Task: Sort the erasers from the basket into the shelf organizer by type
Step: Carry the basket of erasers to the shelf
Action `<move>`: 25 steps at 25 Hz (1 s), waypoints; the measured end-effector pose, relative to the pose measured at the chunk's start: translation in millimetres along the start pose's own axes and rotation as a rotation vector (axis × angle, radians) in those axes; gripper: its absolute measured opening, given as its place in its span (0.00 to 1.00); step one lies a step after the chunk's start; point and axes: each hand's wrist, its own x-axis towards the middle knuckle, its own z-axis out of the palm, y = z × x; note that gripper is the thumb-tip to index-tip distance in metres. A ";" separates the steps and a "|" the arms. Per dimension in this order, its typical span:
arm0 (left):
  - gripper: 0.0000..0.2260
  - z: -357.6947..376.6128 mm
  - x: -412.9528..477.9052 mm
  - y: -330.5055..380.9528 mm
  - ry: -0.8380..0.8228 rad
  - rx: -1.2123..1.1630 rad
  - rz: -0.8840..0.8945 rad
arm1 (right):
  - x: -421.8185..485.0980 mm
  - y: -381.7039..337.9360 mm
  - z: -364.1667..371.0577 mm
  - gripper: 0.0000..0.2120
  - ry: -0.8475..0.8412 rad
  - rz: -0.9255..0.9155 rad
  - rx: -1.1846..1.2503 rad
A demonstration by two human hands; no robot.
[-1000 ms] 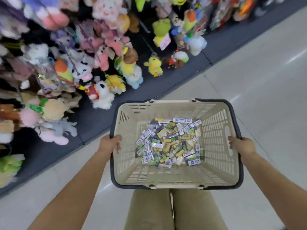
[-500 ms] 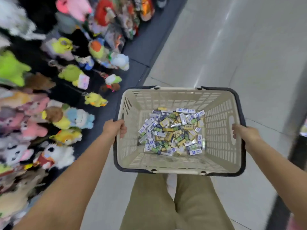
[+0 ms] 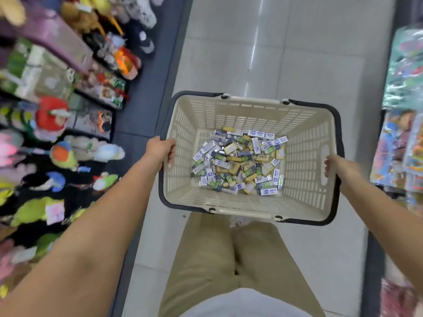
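A beige slotted plastic basket with a dark rim (image 3: 304,156) is carried level, probably so the loose heap of small blue-white, yellow and green wrapped erasers (image 3: 240,161) on its floor does not slide. The left hand (image 3: 161,148) curls over the rim at 9 o'clock and the right hand (image 3: 338,167) at 3 o'clock, both gripping it. No shelf organizer is in view. The plush toys (image 3: 64,154) at 9 o'clock are blurred, and the eraser labels are unreadable.

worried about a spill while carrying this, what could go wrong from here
The erasers lie loose in the basket, so a tilt could send them sliding or spilling. The left hand and right hand grip only the side rims; a slip might drop it. The plush toys hang close on the left and could get knocked.
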 end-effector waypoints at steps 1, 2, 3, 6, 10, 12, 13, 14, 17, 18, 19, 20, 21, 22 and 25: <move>0.09 12.8 13.4 26.6 -0.018 0.024 0.019 | 13.9 -19.0 0.3 0.06 0.016 0.002 0.027; 0.09 27.2 28.4 56.0 -0.040 0.048 0.039 | 29.4 -40.6 1.2 0.06 0.031 0.011 0.050; 0.09 39.9 42.5 83.4 -0.061 0.063 0.055 | 43.5 -60.5 2.7 0.06 0.043 0.022 0.065; 0.12 77.0 87.6 168.1 -0.112 0.095 0.070 | 79.4 -123.8 8.8 0.08 0.083 0.044 0.099; 0.10 125.7 141.4 295.1 -0.171 0.188 0.096 | 116.9 -219.8 15.4 0.09 0.120 0.055 0.186; 0.11 155.5 165.5 357.4 -0.202 0.210 0.116 | 140.4 -267.4 15.8 0.10 0.125 0.060 0.222; 0.11 171.0 178.6 386.1 -0.212 0.214 0.119 | 154.0 -290.0 15.9 0.10 0.118 0.071 0.233; 0.11 186.8 191.6 413.2 -0.221 0.214 0.118 | 169.1 -311.9 15.9 0.09 0.118 0.082 0.237; 0.12 239.5 232.2 495.2 -0.245 0.221 0.112 | 222.3 -386.1 15.0 0.08 0.177 0.102 0.232; 0.12 257.1 244.9 520.7 -0.244 0.224 0.114 | 238.6 -412.8 14.2 0.07 0.178 0.106 0.224; 0.12 273.5 255.3 546.1 -0.239 0.232 0.116 | 253.7 -439.7 12.2 0.07 0.181 0.110 0.212; 0.13 289.7 265.4 573.4 -0.240 0.243 0.112 | 268.8 -467.6 9.3 0.06 0.189 0.118 0.208; 0.13 304.3 275.1 599.8 -0.245 0.250 0.108 | 284.0 -494.9 6.4 0.06 0.199 0.116 0.212; 0.13 319.9 286.5 627.5 -0.253 0.250 0.101 | 300.4 -526.2 3.6 0.06 0.202 0.106 0.218; 0.14 362.1 324.1 701.5 -0.268 0.256 0.108 | 340.5 -608.3 2.9 0.06 0.194 0.069 0.229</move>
